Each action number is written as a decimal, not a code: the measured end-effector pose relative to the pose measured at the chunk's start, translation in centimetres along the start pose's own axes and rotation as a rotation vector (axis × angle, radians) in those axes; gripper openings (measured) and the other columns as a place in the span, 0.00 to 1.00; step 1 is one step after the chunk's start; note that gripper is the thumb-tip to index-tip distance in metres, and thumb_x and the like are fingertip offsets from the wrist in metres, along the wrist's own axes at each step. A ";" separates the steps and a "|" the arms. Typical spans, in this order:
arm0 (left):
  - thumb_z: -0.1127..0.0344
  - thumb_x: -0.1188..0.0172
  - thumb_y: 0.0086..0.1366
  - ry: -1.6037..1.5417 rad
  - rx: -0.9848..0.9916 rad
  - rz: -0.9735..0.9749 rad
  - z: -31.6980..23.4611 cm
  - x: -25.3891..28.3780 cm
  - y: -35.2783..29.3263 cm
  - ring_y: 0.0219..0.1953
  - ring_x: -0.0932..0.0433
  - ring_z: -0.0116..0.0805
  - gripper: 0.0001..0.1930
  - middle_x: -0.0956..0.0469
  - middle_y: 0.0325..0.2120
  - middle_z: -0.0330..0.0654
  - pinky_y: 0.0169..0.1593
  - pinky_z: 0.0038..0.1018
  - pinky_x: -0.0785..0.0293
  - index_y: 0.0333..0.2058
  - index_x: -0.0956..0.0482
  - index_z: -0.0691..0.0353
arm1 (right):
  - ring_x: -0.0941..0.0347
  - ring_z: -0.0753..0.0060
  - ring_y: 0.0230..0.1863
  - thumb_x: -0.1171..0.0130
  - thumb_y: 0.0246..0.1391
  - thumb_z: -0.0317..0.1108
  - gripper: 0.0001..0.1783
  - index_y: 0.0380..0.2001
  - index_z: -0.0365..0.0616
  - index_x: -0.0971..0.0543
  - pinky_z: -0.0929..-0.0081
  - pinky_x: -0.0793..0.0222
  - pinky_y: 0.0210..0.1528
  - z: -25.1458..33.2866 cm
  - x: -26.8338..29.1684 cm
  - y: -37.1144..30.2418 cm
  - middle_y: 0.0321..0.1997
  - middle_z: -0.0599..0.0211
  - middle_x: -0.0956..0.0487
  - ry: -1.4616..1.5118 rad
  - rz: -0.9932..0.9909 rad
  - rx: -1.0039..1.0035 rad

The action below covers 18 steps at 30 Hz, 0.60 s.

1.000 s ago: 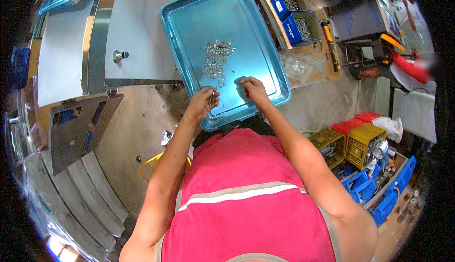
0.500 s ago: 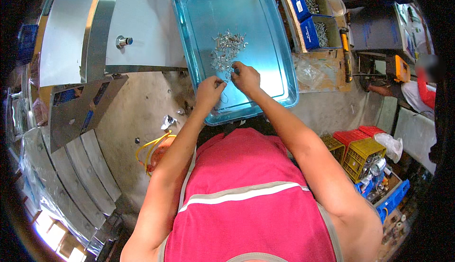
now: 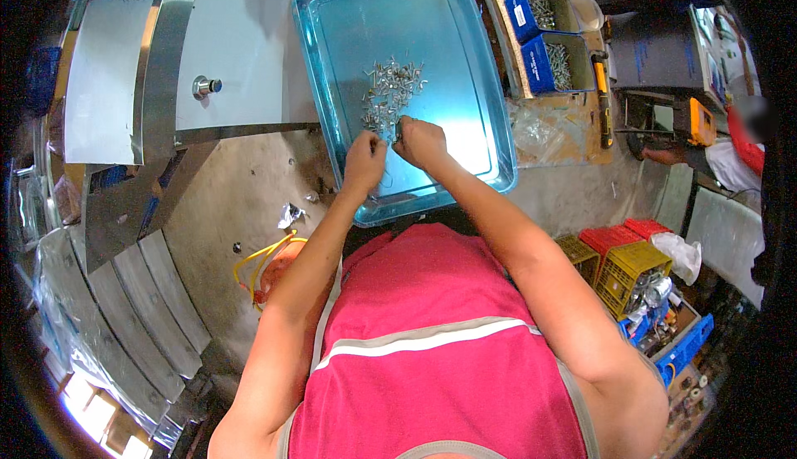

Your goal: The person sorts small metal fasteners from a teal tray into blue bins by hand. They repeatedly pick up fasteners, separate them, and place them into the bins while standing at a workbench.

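Note:
A blue-filmed metal tray (image 3: 332,127) with raised rims lies in front of me. On its floor is a loose heap of small silvery metal fasteners (image 3: 394,81), too small to name exactly. Over the near part of the tray, my left hand (image 3: 365,163) is closed in a pinch, and a thin dark wire or thread (image 3: 387,180) trails below its fingers. Close beside it, at the heap's near edge, my right hand (image 3: 421,143) is also pinched shut. Its fingers hide whatever they hold.
Right of the tray stand blue bins (image 3: 558,62) of fasteners and a yellow-black tool (image 3: 603,98). A pale panel (image 3: 249,52) with a metal fitting (image 3: 206,87) is at left. Yellow and red crates (image 3: 627,276) sit lower right. Another person (image 3: 735,160) is at far right.
My hands have come closer together, the right one moving down and slightly left. The small metal pieces on the wire between them are now mostly hidden. The whole view has shifted slightly.

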<state>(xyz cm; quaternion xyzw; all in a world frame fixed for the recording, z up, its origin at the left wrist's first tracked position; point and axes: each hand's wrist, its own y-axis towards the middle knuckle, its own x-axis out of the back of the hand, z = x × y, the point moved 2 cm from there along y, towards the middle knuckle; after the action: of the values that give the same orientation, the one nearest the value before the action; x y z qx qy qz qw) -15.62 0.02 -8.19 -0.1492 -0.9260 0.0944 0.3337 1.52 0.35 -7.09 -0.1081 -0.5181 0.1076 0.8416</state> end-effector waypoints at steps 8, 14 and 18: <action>0.58 0.41 0.68 -0.441 0.229 0.114 1.1 0.7 1.4 0.36 0.19 0.43 0.14 0.19 0.32 0.50 0.43 0.41 0.24 0.37 0.20 0.66 | 0.18 0.47 0.33 0.35 0.52 0.40 0.17 0.36 0.40 0.26 0.51 0.23 0.35 -1.3 -1.1 -2.0 0.28 0.51 0.19 0.116 -0.031 0.008; 0.55 0.35 0.64 0.169 0.008 0.042 -2.2 0.6 1.9 0.40 0.19 0.55 0.15 0.17 0.34 0.55 0.44 0.45 0.25 0.35 0.17 0.64 | 0.25 0.70 0.24 0.44 0.60 0.36 0.10 0.34 0.40 0.25 0.69 0.28 0.28 -4.2 -0.6 -3.4 0.25 0.60 0.22 0.868 -0.112 -0.188; 0.59 0.33 0.60 0.222 0.001 0.088 -3.0 -0.1 2.2 0.39 0.19 0.57 0.13 0.18 0.33 0.55 0.44 0.49 0.25 0.34 0.17 0.64 | 0.30 0.81 0.23 0.56 0.67 0.33 0.12 0.35 0.43 0.23 0.81 0.33 0.26 -6.0 0.1 -4.5 0.28 0.68 0.21 1.420 0.085 -0.427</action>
<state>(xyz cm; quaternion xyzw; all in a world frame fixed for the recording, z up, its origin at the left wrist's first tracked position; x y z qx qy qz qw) -13.13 2.27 -6.61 -0.1990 -0.8759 0.0926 0.4296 7.25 -4.36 -8.36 -0.3331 0.1456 -0.0587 0.9297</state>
